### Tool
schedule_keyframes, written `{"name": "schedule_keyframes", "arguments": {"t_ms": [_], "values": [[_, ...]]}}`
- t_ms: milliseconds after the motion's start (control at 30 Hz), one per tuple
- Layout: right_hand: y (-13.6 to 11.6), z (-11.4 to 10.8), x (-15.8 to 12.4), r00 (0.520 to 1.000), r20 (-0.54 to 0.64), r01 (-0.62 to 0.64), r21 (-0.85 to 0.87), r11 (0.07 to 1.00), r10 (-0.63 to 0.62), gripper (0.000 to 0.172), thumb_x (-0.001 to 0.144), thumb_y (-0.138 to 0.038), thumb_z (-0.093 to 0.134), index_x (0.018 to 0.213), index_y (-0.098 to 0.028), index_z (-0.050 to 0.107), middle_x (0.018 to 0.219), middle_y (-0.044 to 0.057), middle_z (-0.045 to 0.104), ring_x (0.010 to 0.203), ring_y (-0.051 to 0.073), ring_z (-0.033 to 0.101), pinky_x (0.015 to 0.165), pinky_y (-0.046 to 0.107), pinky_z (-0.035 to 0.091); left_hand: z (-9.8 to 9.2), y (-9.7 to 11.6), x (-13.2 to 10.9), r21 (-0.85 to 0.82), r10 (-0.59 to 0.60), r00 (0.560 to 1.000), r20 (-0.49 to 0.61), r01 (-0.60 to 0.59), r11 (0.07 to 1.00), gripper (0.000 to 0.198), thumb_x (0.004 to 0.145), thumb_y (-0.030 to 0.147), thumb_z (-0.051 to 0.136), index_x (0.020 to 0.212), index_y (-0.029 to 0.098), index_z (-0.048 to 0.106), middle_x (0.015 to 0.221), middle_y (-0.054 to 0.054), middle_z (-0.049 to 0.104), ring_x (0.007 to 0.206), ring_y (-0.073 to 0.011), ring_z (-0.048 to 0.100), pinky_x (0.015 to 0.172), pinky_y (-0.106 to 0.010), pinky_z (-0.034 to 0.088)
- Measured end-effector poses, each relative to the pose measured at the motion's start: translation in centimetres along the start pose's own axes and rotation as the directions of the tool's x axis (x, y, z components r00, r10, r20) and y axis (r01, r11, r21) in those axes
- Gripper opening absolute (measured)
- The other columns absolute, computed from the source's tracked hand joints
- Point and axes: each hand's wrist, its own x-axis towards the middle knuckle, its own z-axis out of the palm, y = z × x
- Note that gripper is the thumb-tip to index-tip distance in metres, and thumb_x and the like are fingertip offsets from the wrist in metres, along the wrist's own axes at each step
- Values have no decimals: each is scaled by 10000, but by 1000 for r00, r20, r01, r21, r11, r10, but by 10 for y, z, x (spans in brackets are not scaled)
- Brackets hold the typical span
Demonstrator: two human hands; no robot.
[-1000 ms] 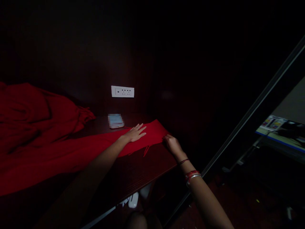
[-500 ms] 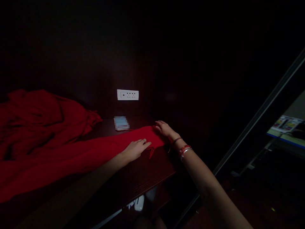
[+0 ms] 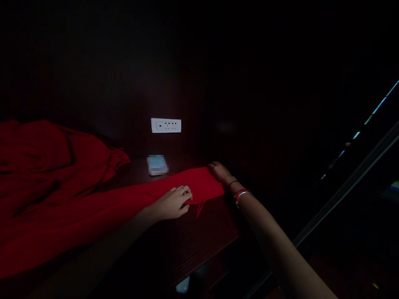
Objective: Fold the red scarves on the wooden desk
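A long red cloth (image 3: 199, 182) lies flat along a dark wooden shelf, with a thin red cord hanging off its near edge. My left hand (image 3: 173, 202) is on the near edge of the cloth, fingers bent and thumb low, closed on it. At the cloth's right end is my right hand (image 3: 220, 172), its fingers curled over the far corner; part of it is in shadow. Further left, a crumpled heap of red fabric (image 3: 52, 153) with a fringed or gathered end adjoins the flat cloth.
A pale blue, blurred packet (image 3: 157, 165) lies behind the cloth. On the dark back wall is a white socket panel (image 3: 166, 125). The shelf's front edge (image 3: 212, 253) runs below my hands, with a pale object (image 3: 183, 285) underneath. A metal-edged frame (image 3: 330, 207) slants on the right.
My left hand has shifted slightly left and down, and its fingers have bent. My right hand's fingers have curled in, and the cloth's right end lies flatter and wider. The view has turned a little.
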Motion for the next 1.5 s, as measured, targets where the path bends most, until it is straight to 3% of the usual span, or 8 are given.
{"name": "schedule_keyframes", "arguments": {"t_ms": [133, 300, 467, 667, 833, 1067, 1300, 1500], "values": [[-1, -21, -10, 990, 32, -137, -2, 991, 137, 284, 801, -207, 365, 995, -114, 550, 1001, 145, 556, 914, 194, 517, 722, 249, 377, -2, -5, 20, -110, 32, 996, -79, -40, 993, 307, 844, 324, 242, 950, 211, 507, 1161, -27, 421, 1059, -146, 379, 906, -303, 300], [-5, -28, -41, 965, 97, -245, 3, 969, 244, 208, 717, -197, 499, 882, -106, 590, 841, 132, 606, 758, 189, 570, 596, 224, 387, 12, -28, 89, -97, 16, 990, -140, -30, 995, 383, 857, 266, 199, 1097, 124, 461, 1173, -67, 454, 1097, -130, 366, 963, -245, 232], [-15, -5, -82, 958, -111, -256, 92, 962, 265, 202, 783, -174, 391, 932, -143, 524, 913, 100, 551, 790, 142, 531, 641, 210, 371, 33, -38, 154, -111, -73, 997, -12, 71, 991, 328, 829, 277, 315, 1101, 188, 474, 1226, -37, 412, 1131, -147, 338, 949, -253, 247], [-16, 15, -96, 906, -309, -243, 183, 953, 291, 165, 756, -150, 415, 891, -128, 507, 877, 85, 510, 785, 144, 482, 690, 221, 371, 49, -44, 189, -125, -290, 956, -50, 282, 951, 344, 764, 307, 446, 1081, 177, 474, 1006, -84, 555, 912, -185, 521, 755, -273, 406], [-14, 16, -98, 944, -261, -146, 223, 964, 203, 195, 776, -143, 371, 826, -162, 559, 843, 63, 498, 745, 117, 490, 679, 199, 370, 51, -57, 207, -169, -346, 938, -32, 336, 926, 183, 757, 206, 441, 891, 162, 557, 816, -29, 610, 733, -116, 559, 620, -179, 416], [-21, 13, -102, 975, -115, -175, 131, 976, 190, 219, 787, -196, 390, 935, -211, 552, 869, 57, 495, 704, 111, 529, 623, 185, 384, 62, -65, 215, -129, -315, 949, -28, 309, 942, 172, 758, 130, 381, 832, 125, 536, 816, -78, 591, 739, -147, 550, 631, -221, 408], [-25, 7, -108, 982, -129, -124, 116, 985, 139, 285, 806, -281, 377, 1060, -300, 505, 931, 60, 480, 716, 118, 539, 642, 213, 392, 58, -64, 200, -58, -191, 979, -77, 187, 981, 257, 829, 324, 294, 916, 171, 481, 953, -77, 526, 862, -174, 515, 741, -282, 388], [-18, 10, -103, 955, -197, -178, 220, 959, 223, 226, 784, -205, 390, 898, -195, 584, 883, 68, 507, 772, 125, 515, 681, 204, 385, 51, -75, 187, -73, -213, 976, -56, 208, 975, 316, 750, 464, 395, 862, 191, 508, 889, -58, 549, 803, -188, 525, 695, -283, 397]]}}
